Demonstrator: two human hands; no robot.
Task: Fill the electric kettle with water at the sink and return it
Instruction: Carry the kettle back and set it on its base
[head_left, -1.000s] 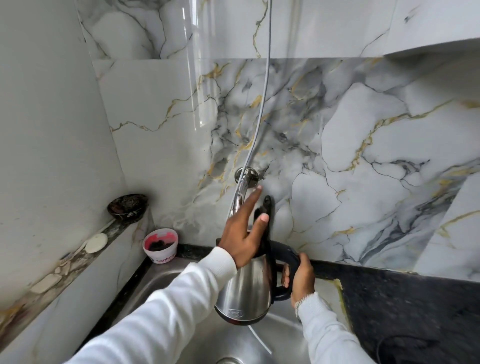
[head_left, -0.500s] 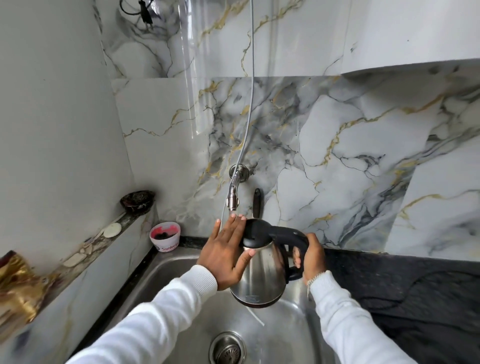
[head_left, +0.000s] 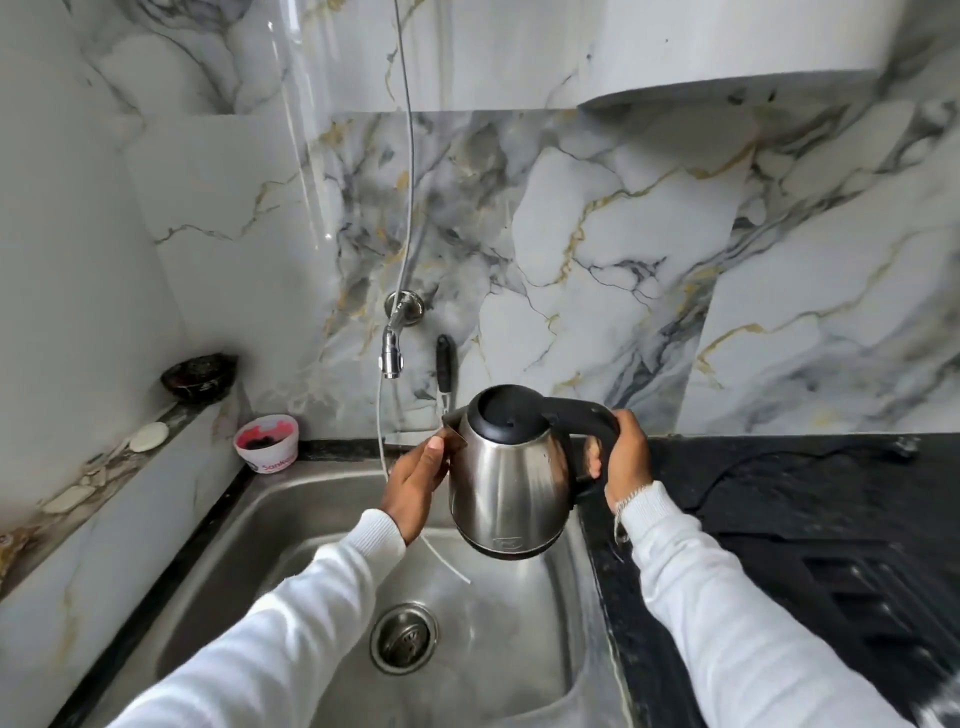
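A steel electric kettle (head_left: 506, 480) with a black lid, now closed, hangs above the right side of the steel sink (head_left: 291, 525). My right hand (head_left: 621, 454) grips its black handle. My left hand (head_left: 418, 480) rests against the kettle's left side just under the spout, fingers curled on the steel. The wall tap (head_left: 392, 343) is up and to the left of the kettle, with a thin stream of water falling from it into the sink. The drain (head_left: 404, 638) lies below.
A black stone counter (head_left: 779, 499) runs to the right of the sink, with a dark cable on it. A pink-and-white tub (head_left: 267, 444) sits at the sink's back left corner. A dark bowl (head_left: 200, 375) and soap pieces lie on the left ledge. A black-handled utensil (head_left: 445, 364) leans on the wall.
My left hand left the tap and the lid and dropped to the kettle's side. The lid went from raised to closed. The kettle moved right and away from the tap.
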